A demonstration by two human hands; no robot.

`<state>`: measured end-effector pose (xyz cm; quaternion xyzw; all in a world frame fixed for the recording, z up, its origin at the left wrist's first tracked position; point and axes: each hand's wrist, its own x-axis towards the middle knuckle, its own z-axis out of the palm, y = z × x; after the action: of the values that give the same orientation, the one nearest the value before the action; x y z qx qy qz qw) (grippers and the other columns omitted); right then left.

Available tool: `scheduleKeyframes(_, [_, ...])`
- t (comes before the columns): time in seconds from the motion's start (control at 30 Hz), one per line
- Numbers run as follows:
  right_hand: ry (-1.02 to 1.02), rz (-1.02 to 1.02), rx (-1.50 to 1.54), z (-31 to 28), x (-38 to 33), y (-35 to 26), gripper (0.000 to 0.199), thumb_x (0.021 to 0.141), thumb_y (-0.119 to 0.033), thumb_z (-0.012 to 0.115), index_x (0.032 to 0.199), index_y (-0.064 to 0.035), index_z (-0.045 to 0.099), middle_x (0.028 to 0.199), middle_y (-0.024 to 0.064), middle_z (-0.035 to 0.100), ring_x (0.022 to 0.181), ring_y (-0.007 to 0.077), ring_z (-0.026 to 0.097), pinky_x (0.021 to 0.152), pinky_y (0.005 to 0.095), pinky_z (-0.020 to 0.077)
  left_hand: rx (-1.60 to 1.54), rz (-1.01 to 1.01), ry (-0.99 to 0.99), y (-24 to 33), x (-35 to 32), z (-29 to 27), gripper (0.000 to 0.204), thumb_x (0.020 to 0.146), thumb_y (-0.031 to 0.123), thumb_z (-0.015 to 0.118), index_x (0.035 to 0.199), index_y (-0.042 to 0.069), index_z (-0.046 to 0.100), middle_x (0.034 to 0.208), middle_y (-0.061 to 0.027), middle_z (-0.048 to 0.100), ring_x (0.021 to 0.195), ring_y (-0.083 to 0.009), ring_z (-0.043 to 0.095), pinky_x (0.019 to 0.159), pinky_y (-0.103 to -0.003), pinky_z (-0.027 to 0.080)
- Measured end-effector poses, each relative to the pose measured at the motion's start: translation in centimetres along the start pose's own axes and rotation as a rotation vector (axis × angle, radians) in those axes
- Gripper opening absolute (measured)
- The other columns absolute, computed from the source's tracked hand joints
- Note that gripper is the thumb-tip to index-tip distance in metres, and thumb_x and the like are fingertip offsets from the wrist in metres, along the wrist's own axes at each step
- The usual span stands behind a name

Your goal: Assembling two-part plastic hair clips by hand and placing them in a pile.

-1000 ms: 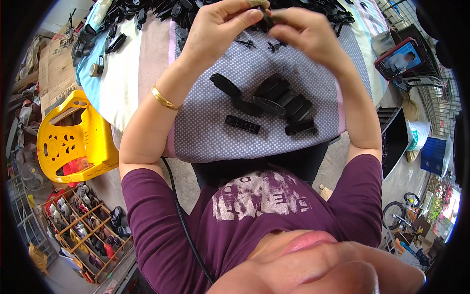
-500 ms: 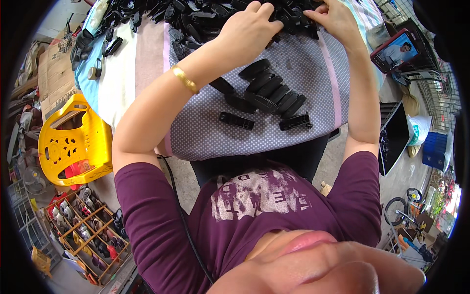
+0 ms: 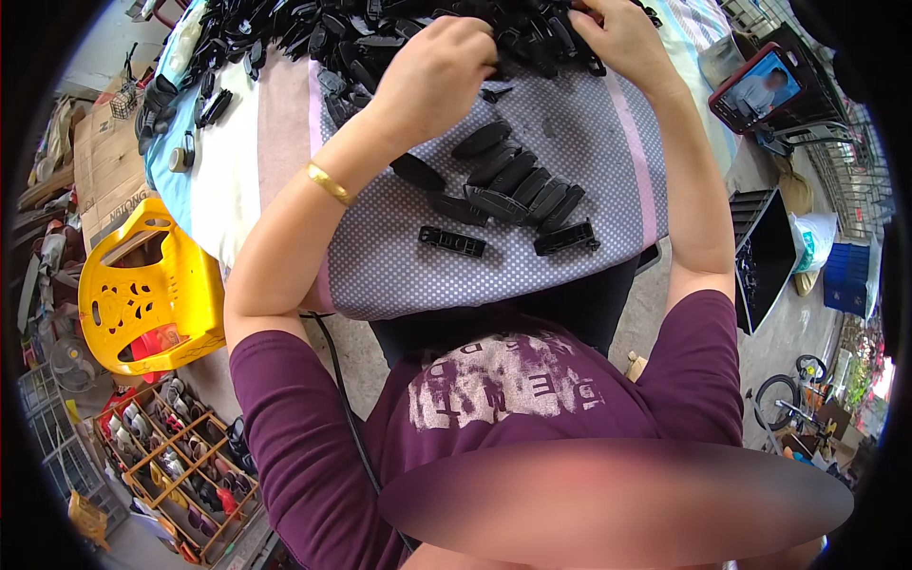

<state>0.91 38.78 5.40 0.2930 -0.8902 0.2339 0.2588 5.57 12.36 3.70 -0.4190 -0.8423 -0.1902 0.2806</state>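
Note:
A heap of black plastic parts (image 3: 380, 28) covers the far side of a table under a grey dotted cloth (image 3: 399, 275). My left hand (image 3: 432, 71), with a gold bangle (image 3: 329, 183) on its wrist, is curled with its fingers dug into the heap's near edge. Further right, my right hand (image 3: 622, 38) rests on the heap, its fingertips hidden among the parts. Whether either hand holds a part is hidden. Closer to me lies a tight row of black parts (image 3: 518, 180), with two single pieces (image 3: 452, 241) (image 3: 566, 237) in front of it.
A phone in a red case (image 3: 755, 87) stands propped at the right of the table. A yellow plastic chair (image 3: 142, 285) and a wooden shoe rack (image 3: 180, 465) are on the left. A black tray (image 3: 765, 252), a blue crate (image 3: 845, 275) and a bicycle (image 3: 788, 394) are on the right.
A second ago both hands held one small black part together above the cloth. They have since moved away from me and apart, into the heap.

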Motion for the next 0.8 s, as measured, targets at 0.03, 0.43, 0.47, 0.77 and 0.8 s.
scheduleKeyframes(0.03, [0.0, 0.0, 0.003, 0.3, 0.1, -0.6, 0.034, 0.083, -0.013, 0.068, 0.114, -0.0018, 0.072, 0.102, 0.019, 0.072, 0.095, 0.0347, 0.068, 0.086, 0.0394, 0.0544, -0.164, -0.134, 0.05, -0.1, -0.3, -0.4, 0.011, 0.089, 0.007, 0.075, 0.097, 0.002, 0.068, 0.113, -0.0094, 0.071, 0.087, -0.0251, 0.071, 0.078, -0.035, 0.059])
scheduleKeyframes(0.43, [-0.308, -0.411, -0.288, 2.9, -0.3, -6.2, 0.035, 0.08, -0.011, 0.07, 0.115, -0.0071, 0.071, 0.098, 0.0068, 0.064, 0.097, 0.025, 0.062, 0.082, 0.0388, 0.052, -1.501, -0.967, 0.014, -1.9, -1.4, -2.2, 0.04, 0.097, -0.002, 0.043, 0.135, -0.003, 0.056, 0.112, -0.0159, 0.07, 0.081, -0.0247, 0.074, 0.064, -0.029, 0.06])
scheduleKeyframes(0.47, [-0.307, -0.418, -0.285, 2.8, -0.3, -6.1, 0.035, 0.08, -0.011, 0.07, 0.115, -0.0071, 0.071, 0.098, 0.0068, 0.064, 0.097, 0.025, 0.062, 0.082, 0.0388, 0.052, -1.539, -0.985, -0.034, -2.5, -1.8, -1.8, 0.043, 0.096, -0.003, 0.041, 0.136, -0.004, 0.056, 0.114, -0.017, 0.07, 0.082, -0.0264, 0.075, 0.065, -0.031, 0.061])
scheduleKeyframes(0.77, [0.119, 0.376, 1.277, 2.0, -0.7, -6.1, 0.029, 0.093, 0.003, 0.071, 0.12, -0.0033, 0.064, 0.109, 0.0062, 0.069, 0.097, 0.014, 0.068, 0.087, 0.0269, 0.057, -1.855, -0.773, 0.011, -1.1, -1.6, -1.9, 0.041, 0.095, -0.004, 0.053, 0.135, -0.003, 0.056, 0.116, -0.0193, 0.069, 0.111, -0.0309, 0.07, 0.093, -0.037, 0.058])
scheduleKeyframes(0.8, [0.114, 0.316, 1.381, 2.3, -0.8, -6.3, 0.03, 0.093, 0.004, 0.071, 0.121, -0.0033, 0.064, 0.111, 0.0074, 0.07, 0.1, 0.0152, 0.069, 0.089, 0.028, 0.0573, -1.899, -0.728, 0.0, -1.1, -1.8, -1.7, 0.04, 0.097, -0.002, 0.056, 0.136, -0.002, 0.056, 0.116, -0.0164, 0.069, 0.109, -0.0273, 0.07, 0.089, -0.034, 0.058])
